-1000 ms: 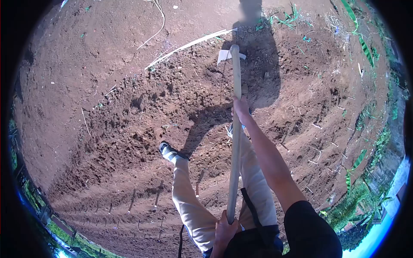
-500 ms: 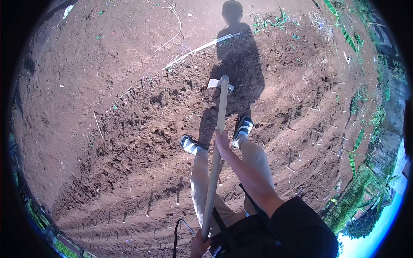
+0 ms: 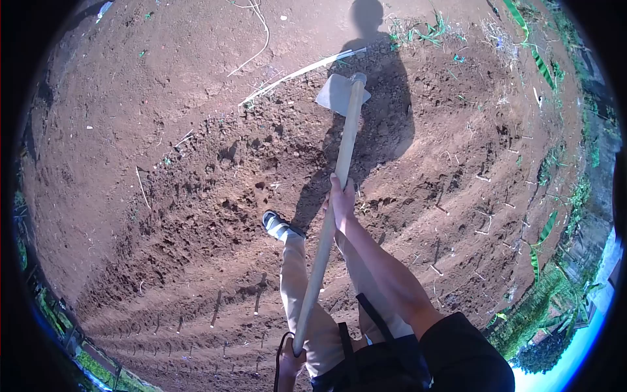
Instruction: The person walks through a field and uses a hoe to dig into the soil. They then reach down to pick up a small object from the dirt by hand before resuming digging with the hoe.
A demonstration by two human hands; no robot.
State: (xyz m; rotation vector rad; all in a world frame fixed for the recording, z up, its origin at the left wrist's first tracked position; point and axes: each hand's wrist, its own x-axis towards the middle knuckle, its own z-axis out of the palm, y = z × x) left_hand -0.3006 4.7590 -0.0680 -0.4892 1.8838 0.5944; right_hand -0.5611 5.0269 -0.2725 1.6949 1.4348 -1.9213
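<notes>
Hoe [image 3: 317, 261]: blade [image 3: 339, 95] appears lifted off the soil, well ahead of the sandalled foot [image 3: 274, 225]. Right hand [image 3: 341, 199] closed round mid-handle, just ahead of the foot; left hand [image 3: 287, 362] wrapped on the butt end, behind it. Around the foot, cloddy and ridged, judged worked; smooth ground [image 3: 163, 78] far beyond looks untouched

Black short-sleeve top [image 3: 460, 356], khaki trousers [image 3: 295, 287], grey-and-white strapped sandal [image 3: 277, 227], thin black strap [image 3: 371, 316] at waist. Right hand [image 3: 342, 199], left hand [image 3: 291, 363] bare; forearm [image 3: 382, 274] bare.
</notes>
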